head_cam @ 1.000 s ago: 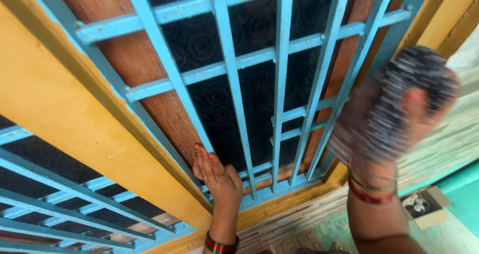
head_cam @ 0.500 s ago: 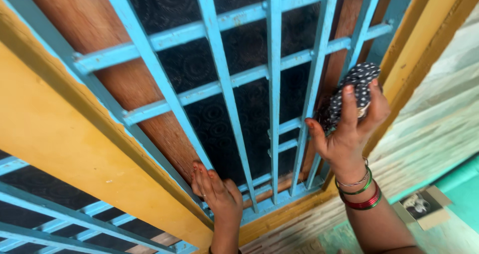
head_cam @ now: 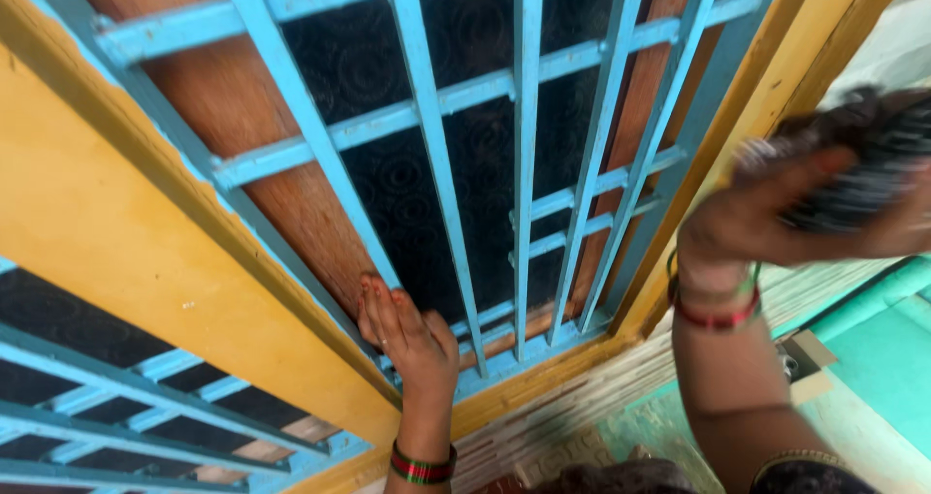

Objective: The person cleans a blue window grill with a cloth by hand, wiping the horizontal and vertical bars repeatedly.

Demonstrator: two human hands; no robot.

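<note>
Head view, camera tilted. Left hand [head_cam: 407, 334] sits low centre of the frame, fingers straight and together, flat against the lower corner of the blue metal window grille [head_cam: 529, 174], fingertips touching the wooden window frame [head_cam: 291, 203] just beside a slanted bar. Hand is flat and pressing, gripping nothing. Red and green bangles [head_cam: 422, 467] on that wrist at the bottom edge.

Right hand [head_cam: 776, 218] is at the right of the frame, motion-blurred, fingers curled around a dark white-speckled cloth [head_cam: 863, 179]. The cloth is bunched in the grip at the far right, off the grille, over the yellow wall strip [head_cam: 776, 67] and the pale wall behind. Red and green bangles [head_cam: 718, 310] on that wrist too, forearm running down to the lower right.

The grille fills the upper centre: long bars crossed by shorter bars, paint light blue and chipped in spots. Behind the bars is dark patterned glass [head_cam: 407, 179]. A broad yellow-painted band [head_cam: 126, 252] runs diagonally across the left; a second blue grille [head_cam: 107, 397] sits in the lower left corner. Lower right shows a green floor [head_cam: 887, 368] and a small cardboard box [head_cam: 800, 358], well apart from both hands.
</note>
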